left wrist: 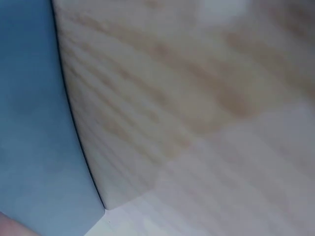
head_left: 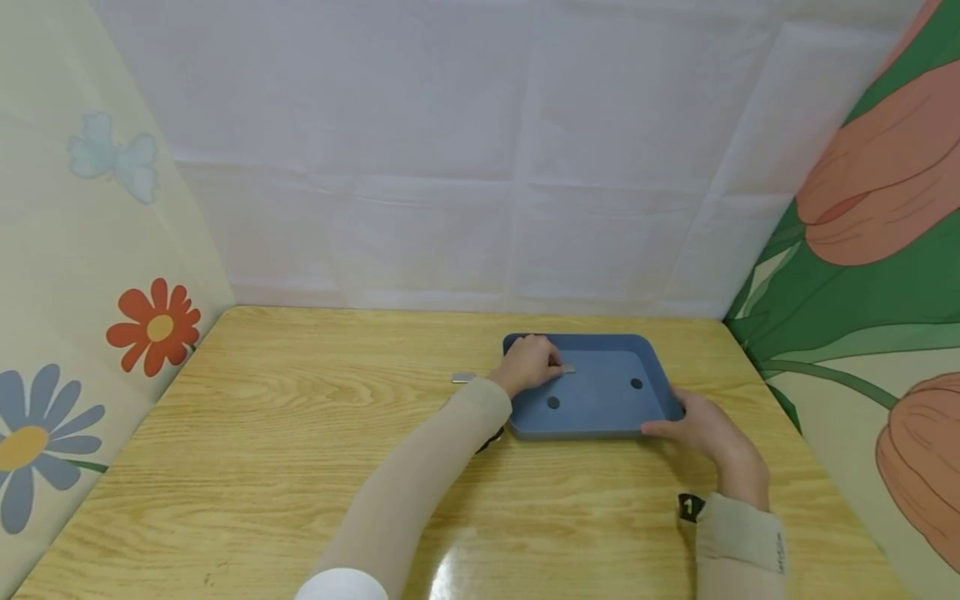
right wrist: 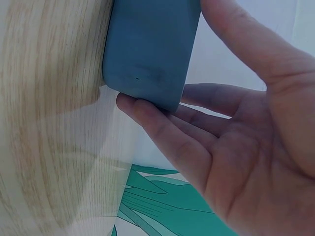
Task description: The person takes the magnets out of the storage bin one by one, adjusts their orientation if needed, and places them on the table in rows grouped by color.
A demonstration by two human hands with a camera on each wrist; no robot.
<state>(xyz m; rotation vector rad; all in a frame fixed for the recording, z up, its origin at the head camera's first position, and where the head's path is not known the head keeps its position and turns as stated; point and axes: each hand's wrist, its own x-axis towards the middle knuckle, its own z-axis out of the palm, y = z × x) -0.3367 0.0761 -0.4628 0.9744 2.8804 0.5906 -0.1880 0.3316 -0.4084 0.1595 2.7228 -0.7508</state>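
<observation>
A shallow blue tray [head_left: 600, 434] sits on the wooden table. My left hand [head_left: 528, 363] reaches over its left side, with fingertips and thumb pinching a small flat grey piece [head_left: 568, 368] just above or on the tray floor; which of the two I cannot tell. Two dark round discs, a right one [head_left: 637, 383] and a left one [head_left: 553, 402], lie inside the tray. At its near right corner my right hand [head_left: 701, 425] grips the tray, thumb along the front side and fingers on the right wall. In the right wrist view, the fingers [right wrist: 172, 142] touch the blue tray's corner [right wrist: 147, 59].
A small silvery rectangular piece [head_left: 463, 377] lies on the table [head_left: 300, 433] left of the tray, close to my left forearm. A white sheet [head_left: 375, 167] hangs behind the table, and flower-patterned sheets flank both sides.
</observation>
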